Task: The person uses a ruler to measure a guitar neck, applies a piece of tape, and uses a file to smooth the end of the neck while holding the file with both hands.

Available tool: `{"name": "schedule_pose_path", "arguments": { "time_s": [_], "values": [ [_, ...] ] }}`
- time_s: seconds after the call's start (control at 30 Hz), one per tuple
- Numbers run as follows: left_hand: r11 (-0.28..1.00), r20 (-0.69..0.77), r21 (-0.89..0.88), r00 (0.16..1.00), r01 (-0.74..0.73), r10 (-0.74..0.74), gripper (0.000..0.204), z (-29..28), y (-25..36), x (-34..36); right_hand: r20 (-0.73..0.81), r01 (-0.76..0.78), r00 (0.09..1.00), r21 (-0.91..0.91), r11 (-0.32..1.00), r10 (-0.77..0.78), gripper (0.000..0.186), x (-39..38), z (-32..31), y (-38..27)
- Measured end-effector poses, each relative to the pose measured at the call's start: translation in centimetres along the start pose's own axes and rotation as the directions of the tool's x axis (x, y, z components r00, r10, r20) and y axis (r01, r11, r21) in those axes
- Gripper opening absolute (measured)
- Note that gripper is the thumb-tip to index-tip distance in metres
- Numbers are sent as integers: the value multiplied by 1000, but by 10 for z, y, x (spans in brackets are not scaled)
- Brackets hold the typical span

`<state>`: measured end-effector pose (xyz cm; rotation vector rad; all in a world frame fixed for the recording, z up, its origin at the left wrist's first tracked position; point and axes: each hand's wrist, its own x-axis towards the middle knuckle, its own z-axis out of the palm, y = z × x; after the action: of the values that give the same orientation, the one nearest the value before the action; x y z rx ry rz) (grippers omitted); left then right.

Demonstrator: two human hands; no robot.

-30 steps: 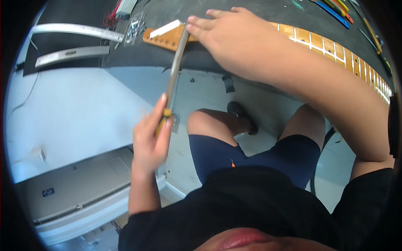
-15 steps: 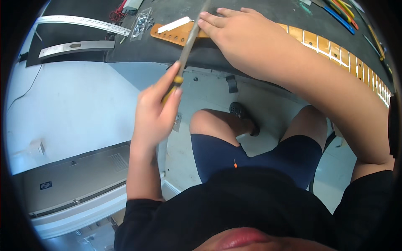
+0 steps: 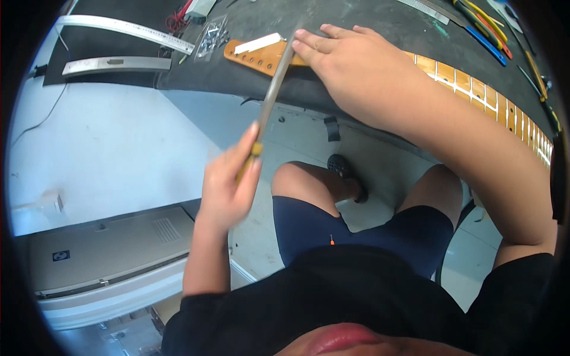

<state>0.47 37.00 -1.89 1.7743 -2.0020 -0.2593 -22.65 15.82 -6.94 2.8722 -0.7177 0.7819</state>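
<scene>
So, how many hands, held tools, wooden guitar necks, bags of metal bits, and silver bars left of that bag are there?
Hands: 2, left hand and right hand
Held tools: 1, metal tool
Guitar necks: 1, wooden neck
Bags: 1, bag of metal bits
Silver bars: 2, ruler-like bar and slotted bar
Total: 7

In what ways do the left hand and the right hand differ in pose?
The left hand grips the yellow handle of the long metal tool, while the right hand lies open, palm down, over the wooden guitar neck. The left hand is lower in the picture and the right hand is higher. Both hands are bare.
</scene>
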Motion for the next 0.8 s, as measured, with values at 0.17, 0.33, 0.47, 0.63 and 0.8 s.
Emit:
{"name": "schedule_pose_path", "arguments": {
  "time_s": [0.17,0.33,0.47,0.63,0.8],
  "values": [
    [995,23,-12,995,99,-99,60,-6,13,10,8,-13,1000,-25,1000,13,59,6,-5,-3],
    [993,46,-19,992,118,-117,60,9,6,-9,-27,-3,1000,-23,1000,2,58,-5,10,3],
    [998,-4,-27,998,65,-65,62,12,-2,-14,-31,-6,1000,-78,997,4,58,1,5,-1],
    [984,45,-11,983,180,-180,63,16,9,21,19,-20,1000,-36,999,21,60,0,-3,1],
    [999,-34,10,998,46,-46,63,15,5,-9,36,-43,998,-40,998,44,59,5,-10,-5]
  ]
}}
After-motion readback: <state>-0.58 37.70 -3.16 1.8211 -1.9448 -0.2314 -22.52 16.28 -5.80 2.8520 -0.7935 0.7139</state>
